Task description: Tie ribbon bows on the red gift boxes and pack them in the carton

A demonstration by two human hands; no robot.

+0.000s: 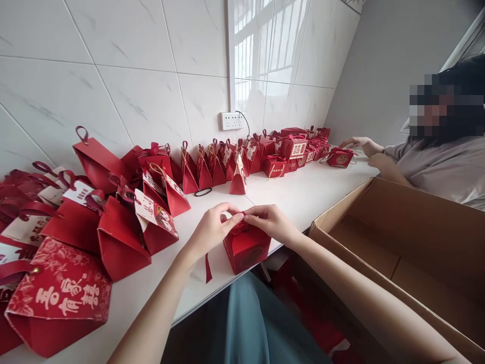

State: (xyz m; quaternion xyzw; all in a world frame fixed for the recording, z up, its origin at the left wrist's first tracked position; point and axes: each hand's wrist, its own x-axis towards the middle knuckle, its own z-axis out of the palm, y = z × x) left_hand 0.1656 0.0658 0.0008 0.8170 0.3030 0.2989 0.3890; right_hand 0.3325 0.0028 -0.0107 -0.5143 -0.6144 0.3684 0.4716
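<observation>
My left hand [214,227] and my right hand [271,222] meet over a small red box [246,248]. The box stands at the near edge of the white bench [303,194], directly in front of me. Both hands are closed in a pinch on the red ribbon [238,228] at the top of the box, thumb and forefinger tips nearly touching each other. A loose ribbon tail [207,268] hangs down over the bench edge just left of the box.

To my left, a crowd of red gift bags [121,242] lies tipped on the bench, several with printed tags. The nearest, a large patterned bag [60,298], bears white characters. A row of folded red boxes [212,167] runs along the tiled wall. One pyramid-shaped box [238,179] stands apart in front of the row, with a black hair tie [203,192] lying just beside it. A white socket [231,121] is mounted on the wall above the row.

At the far end, a co-worker's hand [354,142] rests on the bench near a tied red box [340,157]. An open cardboard carton [397,242] sits to my right, beside the bench.
</observation>
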